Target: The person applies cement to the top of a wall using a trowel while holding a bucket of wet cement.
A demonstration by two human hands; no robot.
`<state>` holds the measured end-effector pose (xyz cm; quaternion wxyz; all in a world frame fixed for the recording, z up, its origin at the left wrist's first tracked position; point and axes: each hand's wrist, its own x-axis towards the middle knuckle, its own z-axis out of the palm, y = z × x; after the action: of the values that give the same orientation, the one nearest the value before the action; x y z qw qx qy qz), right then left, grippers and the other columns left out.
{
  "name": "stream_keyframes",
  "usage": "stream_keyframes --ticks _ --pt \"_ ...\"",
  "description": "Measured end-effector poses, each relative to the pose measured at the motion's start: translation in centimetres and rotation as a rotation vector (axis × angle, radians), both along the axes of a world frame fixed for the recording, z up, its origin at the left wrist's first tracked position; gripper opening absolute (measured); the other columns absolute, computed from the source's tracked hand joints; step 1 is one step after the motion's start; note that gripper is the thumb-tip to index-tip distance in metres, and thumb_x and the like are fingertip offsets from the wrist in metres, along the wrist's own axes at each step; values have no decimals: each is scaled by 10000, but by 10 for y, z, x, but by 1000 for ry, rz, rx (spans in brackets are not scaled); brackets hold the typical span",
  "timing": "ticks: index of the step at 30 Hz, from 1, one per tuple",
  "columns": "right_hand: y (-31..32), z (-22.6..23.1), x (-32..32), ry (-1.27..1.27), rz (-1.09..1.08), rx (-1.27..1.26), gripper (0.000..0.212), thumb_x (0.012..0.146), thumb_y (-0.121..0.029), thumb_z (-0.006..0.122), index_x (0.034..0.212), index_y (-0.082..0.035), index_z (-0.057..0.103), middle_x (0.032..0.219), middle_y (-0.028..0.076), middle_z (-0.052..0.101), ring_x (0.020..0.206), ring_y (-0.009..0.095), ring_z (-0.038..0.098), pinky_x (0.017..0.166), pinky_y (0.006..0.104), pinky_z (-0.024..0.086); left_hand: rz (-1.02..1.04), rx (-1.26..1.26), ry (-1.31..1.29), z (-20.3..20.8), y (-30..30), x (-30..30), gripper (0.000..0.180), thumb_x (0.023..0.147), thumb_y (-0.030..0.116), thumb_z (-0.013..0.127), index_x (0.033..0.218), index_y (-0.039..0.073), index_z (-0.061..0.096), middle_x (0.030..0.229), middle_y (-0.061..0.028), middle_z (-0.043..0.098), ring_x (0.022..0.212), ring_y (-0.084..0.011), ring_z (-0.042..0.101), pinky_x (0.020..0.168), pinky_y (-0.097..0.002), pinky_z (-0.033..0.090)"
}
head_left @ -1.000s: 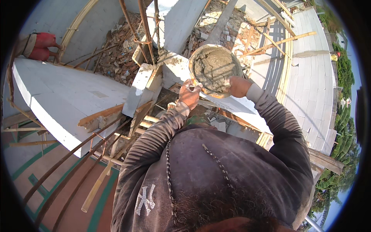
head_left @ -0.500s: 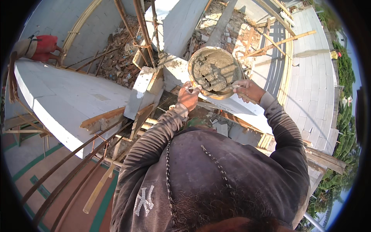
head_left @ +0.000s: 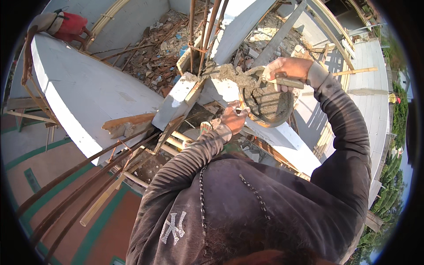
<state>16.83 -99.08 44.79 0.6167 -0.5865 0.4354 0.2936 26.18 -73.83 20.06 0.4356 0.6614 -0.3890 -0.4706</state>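
Mortar bowl right at left hand, fingers pinching its rim; right hand wrapped snug round trowel handle.

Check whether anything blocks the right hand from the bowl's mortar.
Nothing visible beyond its own tool: the right hand is at the upper right of the bowl, the mortar lies uncovered, and the left hand grips the lower left rim.

Upright rods obstruct passage left of the bowl; its lower right lies open.
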Motion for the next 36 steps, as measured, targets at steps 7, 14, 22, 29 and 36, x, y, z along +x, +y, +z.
stream_keyframes --ticks 7,14,22,29,36 --pt "-1 -46 149 228 713 -549 400 968 -346 603 1107 18 694 963 160 738 751 295 705 703 436 575 -12 198 139 52 -1 4 373 965 282 668 1193 -10 624 977 -161 700 850 -235 634 784 -377 510" --pt "20 -9 41 -95 222 -316 291 986 -251 607 1163 -24 652 837 71 698 624 185 678 545 342 571 -455 -98 -470 14 -5 12 338 967 293 656 1171 26 673 986 -187 698 866 -284 670 781 -376 534" --pt "95 30 -131 7 173 -966 307 883 -203 681 1156 -65 661 832 123 668 768 248 682 709 382 559 -320 -55 -156 22 -5 15 346 947 286 675 1134 -4 671 902 -138 700 815 -253 648 770 -374 515" --pt "108 -109 -134 265 542 -1175 238 840 -279 666 916 -56 696 997 198 714 962 375 694 849 487 554 -58 -8 32 24 -11 10 340 941 299 672 1016 -32 666 889 -158 686 800 -258 626 772 -391 500" --pt "86 -165 -158 -764 917 -1312 224 856 -215 667 1034 -98 737 1019 92 735 1077 366 673 899 483 552 -141 126 57 53 -14 14 513 964 315 675 1263 -89 572 1153 -254 655 1078 -317 633 961 -385 480"
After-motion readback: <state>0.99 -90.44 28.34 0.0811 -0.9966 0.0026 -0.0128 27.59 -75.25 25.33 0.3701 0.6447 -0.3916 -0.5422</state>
